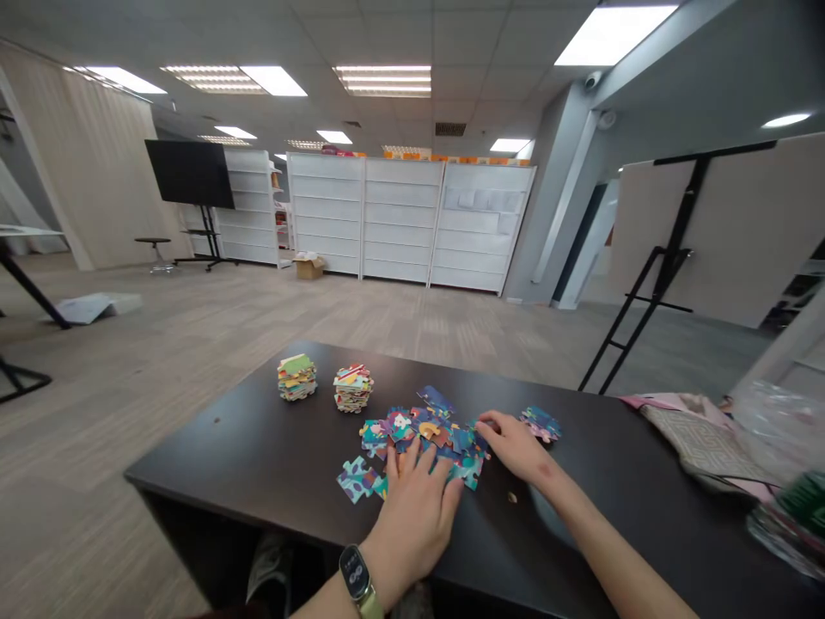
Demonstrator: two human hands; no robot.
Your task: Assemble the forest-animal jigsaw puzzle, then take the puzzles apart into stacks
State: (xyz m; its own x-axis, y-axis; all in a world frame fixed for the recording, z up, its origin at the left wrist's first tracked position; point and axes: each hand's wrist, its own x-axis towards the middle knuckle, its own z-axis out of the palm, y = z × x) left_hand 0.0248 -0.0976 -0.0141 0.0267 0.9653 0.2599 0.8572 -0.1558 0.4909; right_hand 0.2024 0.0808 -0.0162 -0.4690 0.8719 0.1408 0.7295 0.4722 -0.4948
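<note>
A loose heap of colourful jigsaw puzzle pieces (pixel 438 430) lies in the middle of the dark table (pixel 258 464). My left hand (pixel 416 507), with a watch (pixel 355 574) on its wrist, rests on the near side of the heap with its fingers spread flat. At the heap's right edge, my right hand (pixel 512 443) has its bent fingers closed on a blue puzzle piece, mostly hidden by the fingertips. A teal puzzle piece (pixel 357 479) sits left of my left hand. Beyond my right hand is a small stack of blue and purple pieces (pixel 541 424).
Two taller stacks of puzzle pieces, one green-topped (pixel 297 378) and one red-topped (pixel 353 389), stand toward the back left. A patterned cloth bag (pixel 702 438) and clear plastic wrapping (pixel 783 421) lie at the right. An easel-like black stand (pixel 650 284) is beyond the table.
</note>
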